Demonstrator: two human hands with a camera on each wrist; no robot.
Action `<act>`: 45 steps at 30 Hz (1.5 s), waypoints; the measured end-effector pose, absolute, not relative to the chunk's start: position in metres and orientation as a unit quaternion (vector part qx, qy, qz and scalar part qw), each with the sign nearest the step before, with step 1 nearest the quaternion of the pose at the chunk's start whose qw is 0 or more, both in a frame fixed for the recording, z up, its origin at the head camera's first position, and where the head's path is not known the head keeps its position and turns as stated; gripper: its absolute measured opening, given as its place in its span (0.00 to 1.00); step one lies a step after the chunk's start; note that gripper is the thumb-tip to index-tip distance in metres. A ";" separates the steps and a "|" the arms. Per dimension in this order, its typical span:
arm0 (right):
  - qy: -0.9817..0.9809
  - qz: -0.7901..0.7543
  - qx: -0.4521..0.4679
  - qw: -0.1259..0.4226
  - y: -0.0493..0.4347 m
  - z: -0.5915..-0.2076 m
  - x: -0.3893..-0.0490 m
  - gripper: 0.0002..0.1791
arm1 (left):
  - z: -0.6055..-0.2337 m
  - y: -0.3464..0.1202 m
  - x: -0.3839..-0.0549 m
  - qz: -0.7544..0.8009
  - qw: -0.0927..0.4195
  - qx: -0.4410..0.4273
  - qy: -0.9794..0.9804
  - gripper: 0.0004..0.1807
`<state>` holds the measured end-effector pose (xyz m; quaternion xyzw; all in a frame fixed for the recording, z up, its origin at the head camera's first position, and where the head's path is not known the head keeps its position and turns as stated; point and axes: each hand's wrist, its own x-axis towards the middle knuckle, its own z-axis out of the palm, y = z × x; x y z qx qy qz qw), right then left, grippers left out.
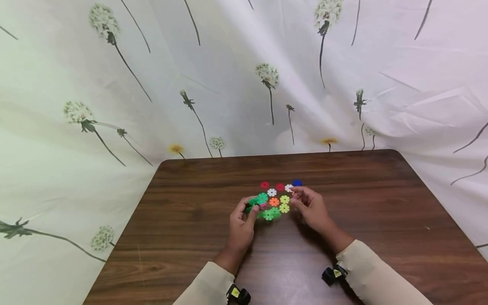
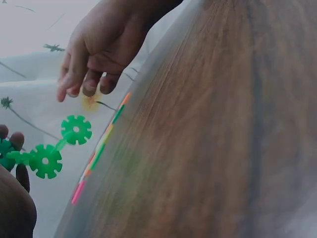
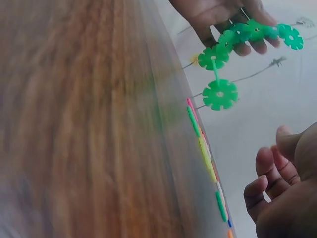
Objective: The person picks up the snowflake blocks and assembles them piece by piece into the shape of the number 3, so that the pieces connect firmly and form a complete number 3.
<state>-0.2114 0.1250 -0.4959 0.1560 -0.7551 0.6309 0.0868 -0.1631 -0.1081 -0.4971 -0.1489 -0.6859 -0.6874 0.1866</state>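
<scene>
My left hand (image 1: 242, 226) pinches a chain of interlocked green notched plastic discs (image 3: 220, 94) between thumb and fingers. The chain hangs above the table, its discs set at angles to each other. Across from it, my right hand (image 1: 315, 214) hovers with loosely bent fingers and nothing between them, fingertips beside the loose discs. Under and between the hands lie flat discs: an orange disc (image 1: 274, 202), two yellow discs (image 1: 284, 199), white discs (image 1: 272, 192), red discs (image 1: 264, 185) and a blue disc (image 1: 297, 183). A pink disc (image 1: 263, 205) is mostly covered by the chain.
The brown wood-grain table (image 1: 183, 212) has rounded far corners. Behind it hangs a pale cloth (image 1: 236, 84) printed with dandelions. Each sleeved wrist wears a small black camera strap (image 1: 334, 274).
</scene>
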 end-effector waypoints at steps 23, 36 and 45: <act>-0.848 0.482 0.114 0.190 0.143 -0.512 -0.223 0.12 | -0.499 -0.115 -0.179 -0.628 0.197 -0.217 -0.721 0.19; -0.911 0.390 0.085 0.106 0.146 -0.515 -0.222 0.17 | -0.503 -0.115 -0.179 -0.601 0.215 -0.206 -0.742 0.21; -0.912 0.392 0.074 0.095 0.144 -0.513 -0.221 0.12 | -0.505 -0.113 -0.179 -0.602 0.221 -0.204 -0.739 0.19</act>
